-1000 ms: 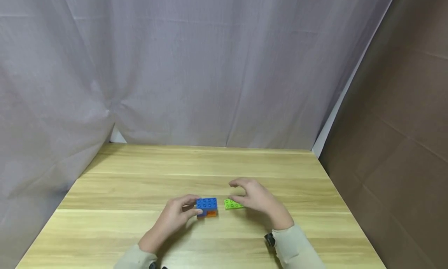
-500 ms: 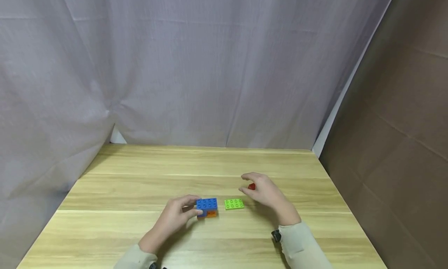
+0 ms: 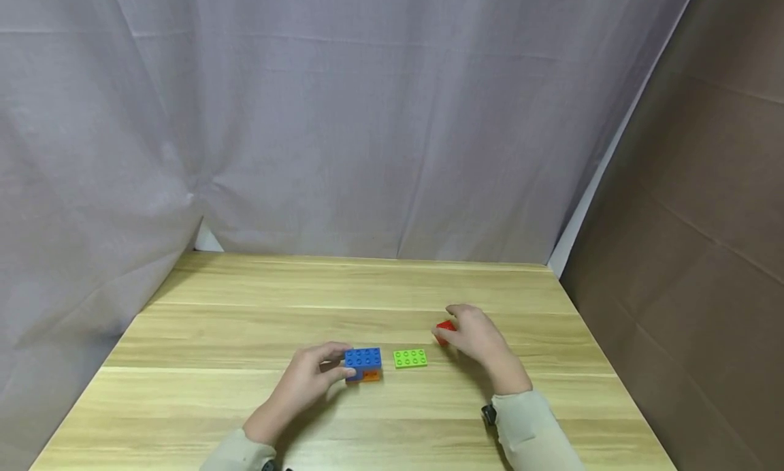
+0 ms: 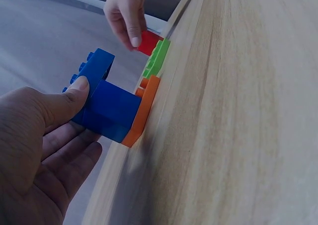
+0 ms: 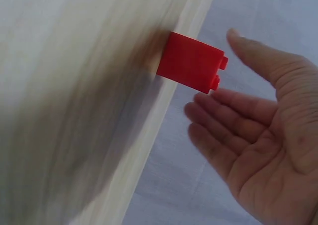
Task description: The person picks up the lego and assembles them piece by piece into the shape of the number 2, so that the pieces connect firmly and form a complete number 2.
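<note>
My left hand [image 3: 309, 374] pinches the top of a toy-brick stack between thumb and fingers. The stack has a long blue brick [image 3: 363, 357] on top, another blue brick [image 4: 110, 111] below it and an orange plate [image 4: 143, 113] at the bottom, against the table. Just right of the stack lies a flat green studded plate [image 3: 410, 359]. A red toy brick [image 5: 191, 62] stands on the table beyond the green plate. My right hand [image 3: 480, 338] is at the red brick; in the right wrist view its thumb and fingers are spread apart around the studded end, without a grip.
The pale wooden table [image 3: 257, 287] stretches out on every side of the bricks. Grey cloth [image 3: 306, 137] hangs behind its far edge, and a brown panel [image 3: 692, 239] stands along the right.
My right hand has moved away from above the green plate, to the right, to the red brick, which has come into sight. The left hand and stack have stayed put.
</note>
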Demonstrator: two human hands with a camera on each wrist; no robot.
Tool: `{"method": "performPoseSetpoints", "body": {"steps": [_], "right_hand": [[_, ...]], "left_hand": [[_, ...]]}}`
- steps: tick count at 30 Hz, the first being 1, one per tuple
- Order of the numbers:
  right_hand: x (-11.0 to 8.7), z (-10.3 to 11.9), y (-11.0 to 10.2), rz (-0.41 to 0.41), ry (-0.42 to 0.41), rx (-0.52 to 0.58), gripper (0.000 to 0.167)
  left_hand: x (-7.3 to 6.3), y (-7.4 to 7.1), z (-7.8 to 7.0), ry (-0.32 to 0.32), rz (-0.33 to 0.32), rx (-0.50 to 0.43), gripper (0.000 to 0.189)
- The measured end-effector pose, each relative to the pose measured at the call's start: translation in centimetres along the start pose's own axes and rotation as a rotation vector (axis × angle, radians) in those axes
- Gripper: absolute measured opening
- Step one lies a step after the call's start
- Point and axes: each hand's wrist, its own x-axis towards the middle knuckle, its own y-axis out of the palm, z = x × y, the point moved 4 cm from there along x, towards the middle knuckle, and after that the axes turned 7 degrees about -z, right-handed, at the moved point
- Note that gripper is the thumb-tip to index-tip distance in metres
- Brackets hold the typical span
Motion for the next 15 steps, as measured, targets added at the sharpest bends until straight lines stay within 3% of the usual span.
{"method": "performPoseSetpoints", "body": {"steps": [10,15], "right_hand": [[-0.4,-0.7,0.5,0.052,0.132,0.003,0.049],[-0.7,-0.7,1.1,0.075,0.113,0.011,0.038]], "left_hand": [[0.1,0.0,0.0,-0.008,-0.001,-0.006,0.042],[0.0,-0.1,0.0,-0.011,0.003,-0.010,0.043]]}}
